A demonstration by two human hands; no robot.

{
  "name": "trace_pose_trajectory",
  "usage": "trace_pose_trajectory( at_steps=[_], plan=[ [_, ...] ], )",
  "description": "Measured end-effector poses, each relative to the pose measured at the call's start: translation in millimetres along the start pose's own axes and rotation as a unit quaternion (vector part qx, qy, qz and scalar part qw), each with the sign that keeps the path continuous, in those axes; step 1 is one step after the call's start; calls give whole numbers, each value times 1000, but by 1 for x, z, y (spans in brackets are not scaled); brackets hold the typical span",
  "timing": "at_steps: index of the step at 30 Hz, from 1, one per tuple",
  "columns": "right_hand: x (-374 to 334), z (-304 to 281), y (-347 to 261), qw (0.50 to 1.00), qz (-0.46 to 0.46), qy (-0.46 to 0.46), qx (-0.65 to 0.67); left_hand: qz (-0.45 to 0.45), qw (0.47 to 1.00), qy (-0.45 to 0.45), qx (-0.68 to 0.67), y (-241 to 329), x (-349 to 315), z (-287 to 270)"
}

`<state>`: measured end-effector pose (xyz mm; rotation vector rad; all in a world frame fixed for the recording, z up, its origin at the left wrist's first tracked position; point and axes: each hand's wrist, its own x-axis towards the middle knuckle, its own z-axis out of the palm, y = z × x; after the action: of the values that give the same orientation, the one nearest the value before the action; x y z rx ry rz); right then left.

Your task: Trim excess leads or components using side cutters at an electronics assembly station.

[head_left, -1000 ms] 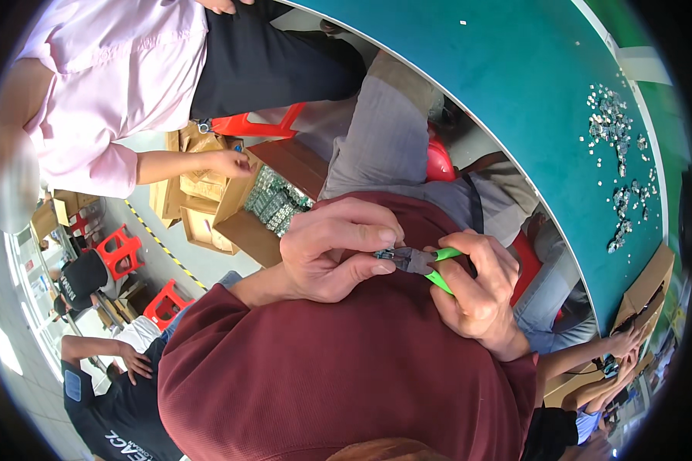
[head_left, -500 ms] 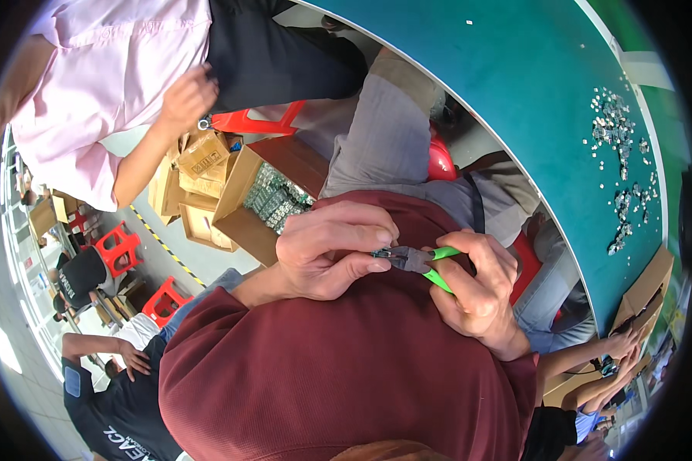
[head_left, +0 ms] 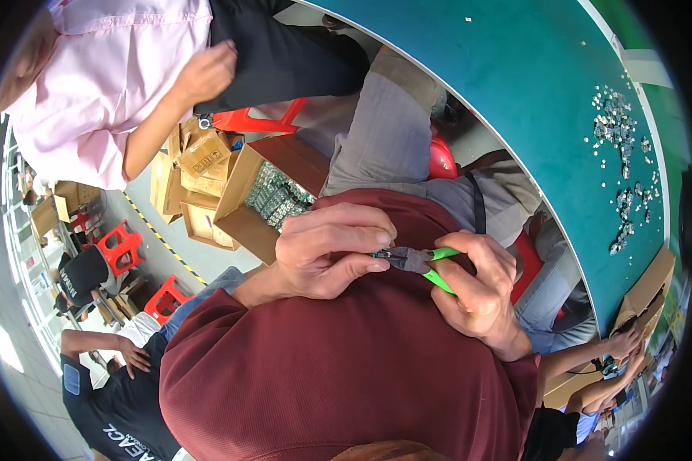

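Note:
In front of my chest, my right hand (head_left: 477, 284) is wrapped round green-handled cutting pliers (head_left: 412, 260), their metal jaws turned to the left. My left hand (head_left: 334, 250) pinches a small dark green piece (head_left: 382, 253), seemingly a bit of circuit board, between thumb and fingertips. The plier jaws meet that piece right at my fingertips. Most of the piece is hidden by the fingers, and I cannot tell how far the jaws are closed on it.
A green table (head_left: 515, 84) curves along the right, with small metal parts (head_left: 615, 123) scattered near its far edge. An open carton (head_left: 238, 196) of green boards stands left of my legs. A person in pink (head_left: 131, 77) sits at the upper left; red stools (head_left: 119, 247) stand beyond.
My hands and the pliers have hardly moved. The neighbour in pink has shifted a hand up and to the right.

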<state>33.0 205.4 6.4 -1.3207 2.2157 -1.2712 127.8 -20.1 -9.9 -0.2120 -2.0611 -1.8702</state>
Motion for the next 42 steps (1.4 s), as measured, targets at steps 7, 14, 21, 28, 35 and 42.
trace_pose_trajectory(
  at_steps=[7,14,21,28,35,42],
  plan=[
    [0,-1,0,1000,-1,6,-10,-4,1000,-6,9,0,1,0],
    [-1,-1,-2,1000,1,10,-25,-8,1000,-10,-2,-1,4,1],
    [-2,1,0,1000,3,7,-15,-8,1000,-8,5,1,3,-1],
    [-1,0,0,1000,-2,3,-2,-7,1000,-13,16,1,1,-3],
    [-1,1,2,1000,-3,2,15,-14,999,-25,28,1,0,-3],
    [1,0,-2,999,-9,27,-32,10,999,-28,-18,-7,8,4]
  ],
)
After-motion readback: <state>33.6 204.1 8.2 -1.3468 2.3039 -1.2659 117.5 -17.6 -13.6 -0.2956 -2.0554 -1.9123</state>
